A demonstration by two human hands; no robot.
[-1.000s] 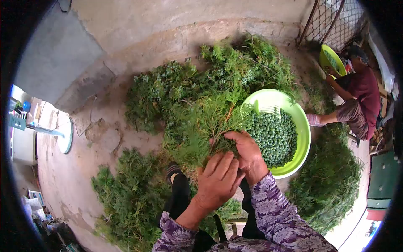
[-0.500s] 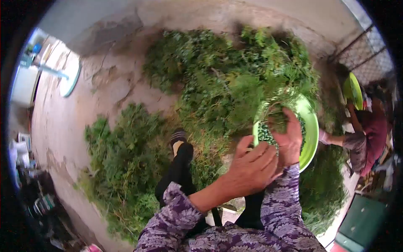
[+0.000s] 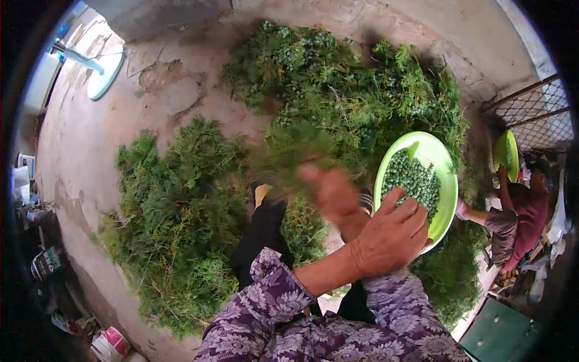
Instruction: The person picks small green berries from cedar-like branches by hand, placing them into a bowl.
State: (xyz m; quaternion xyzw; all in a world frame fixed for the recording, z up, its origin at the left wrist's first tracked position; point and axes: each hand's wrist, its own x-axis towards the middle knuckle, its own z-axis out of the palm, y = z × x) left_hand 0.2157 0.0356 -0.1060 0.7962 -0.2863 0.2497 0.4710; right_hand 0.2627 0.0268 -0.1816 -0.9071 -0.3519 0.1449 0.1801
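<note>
A bright green plastic bowl [image 3: 447, 211] with a strainer-like section holds many small green berries [image 3: 410, 181]. My left hand [image 3: 392, 235] is over the bowl's near edge, back upward, fingers bent and a little apart; the fingertips are partly hidden. My right hand [image 3: 338, 199] reaches out from beneath my left wrist and is smeared by motion, left of the bowl. Just beyond its fingers is a blurred green sprig [image 3: 295, 145]; whether the fingers still grip it does not show.
Leafy cut branches form a big pile [image 3: 338, 96] ahead and another pile [image 3: 181, 229] to the left. At right, a seated person [image 3: 528, 211] has a second green bowl [image 3: 506, 155] beside a mesh fence [image 3: 537, 117]. A dark green box [image 3: 500, 332] stands at lower right.
My right hand has swung left from above the bowl, with the sprig moving that way too. My left hand has shifted slightly right, to the bowl's near edge. The berries are now uncovered.
</note>
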